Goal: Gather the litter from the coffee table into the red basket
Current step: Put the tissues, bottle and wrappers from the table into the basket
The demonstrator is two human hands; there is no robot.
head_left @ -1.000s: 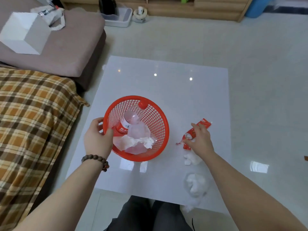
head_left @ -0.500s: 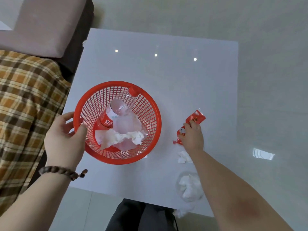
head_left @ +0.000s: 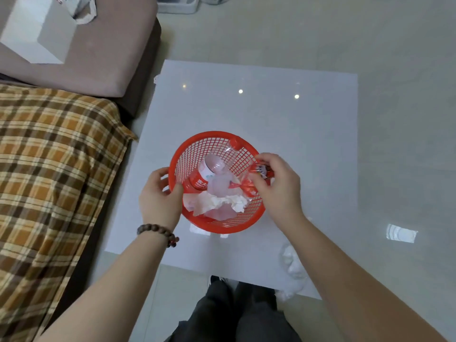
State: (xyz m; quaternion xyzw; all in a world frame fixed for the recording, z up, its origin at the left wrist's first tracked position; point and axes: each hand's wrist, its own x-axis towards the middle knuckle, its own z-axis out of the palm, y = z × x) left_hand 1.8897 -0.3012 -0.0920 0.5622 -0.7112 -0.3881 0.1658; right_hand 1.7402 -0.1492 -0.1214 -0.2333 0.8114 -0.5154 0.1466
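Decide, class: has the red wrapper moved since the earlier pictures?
Yes. The red wrapper, held in the right hand, has gone from the coffee table right of the red basket to over the basket's right rim.

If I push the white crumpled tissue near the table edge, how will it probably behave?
The crumpled tissue looks soft and very light, so it would probably slide or tumble, not roll far. It lies near the table's front edge, so a push toward the person might drop it.

A white box (head_left: pixel 37 33) sits on the sofa cushion (head_left: pixel 103 55) beside a plaid blanket (head_left: pixel 49 169).
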